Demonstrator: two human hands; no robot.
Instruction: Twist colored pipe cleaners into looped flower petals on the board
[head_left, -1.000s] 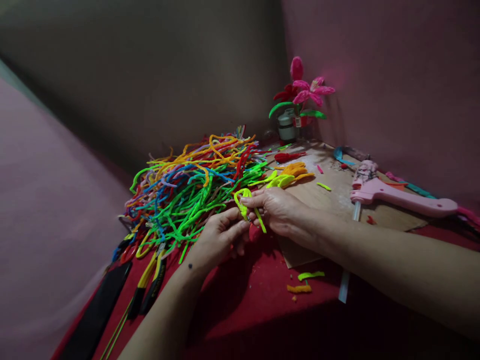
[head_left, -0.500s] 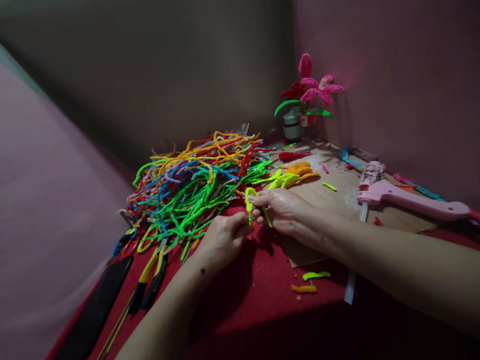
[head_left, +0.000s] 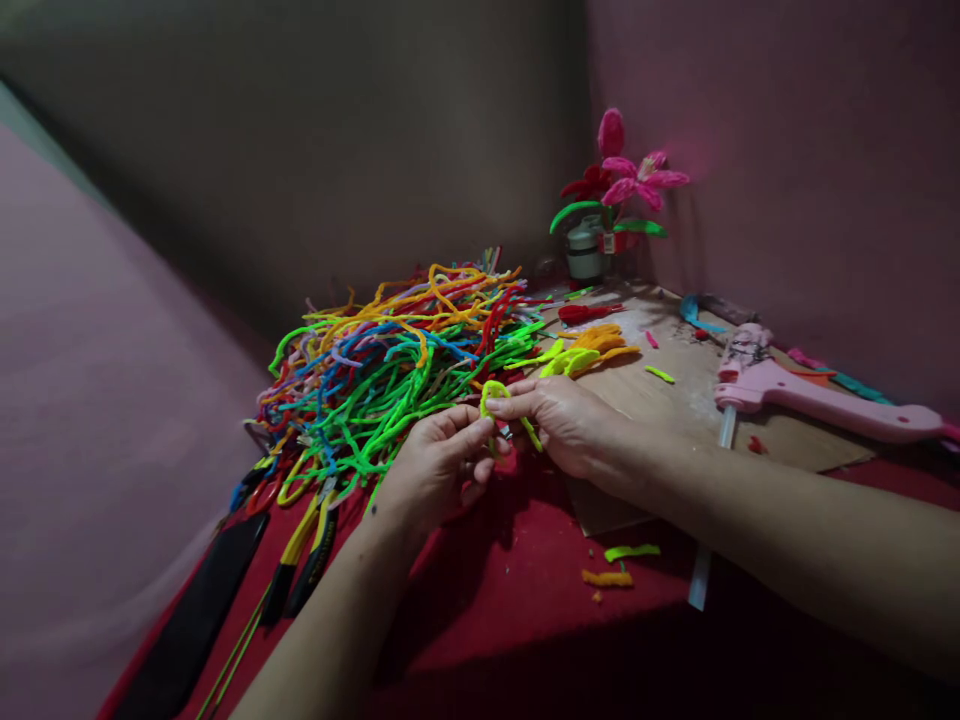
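A neon-yellow pipe cleaner (head_left: 495,387), bent into a loop, is pinched between both hands in the middle of the view. My left hand (head_left: 450,455) grips its near side with thumb and forefinger. From the right, my right hand (head_left: 566,420) holds the loop's other side, and one yellow end hangs below those fingers. A small shiny bit shows between the hands, too small to name. Just behind them lie several yellow pipe-cleaner petals (head_left: 571,360) and an orange bundle (head_left: 600,338).
A big heap of coloured pipe cleaners (head_left: 405,360) lies left of the hands. Yellow-black pliers (head_left: 304,545) and a black case (head_left: 195,620) lie front left. At right, a pink glue gun (head_left: 832,400) rests on a board (head_left: 660,430). Pink pipe-cleaner flowers (head_left: 645,180) stand behind.
My left hand has turned and moved up, its fingers now more unfolded against the loop. The loop has shifted slightly left. My right hand has barely moved.
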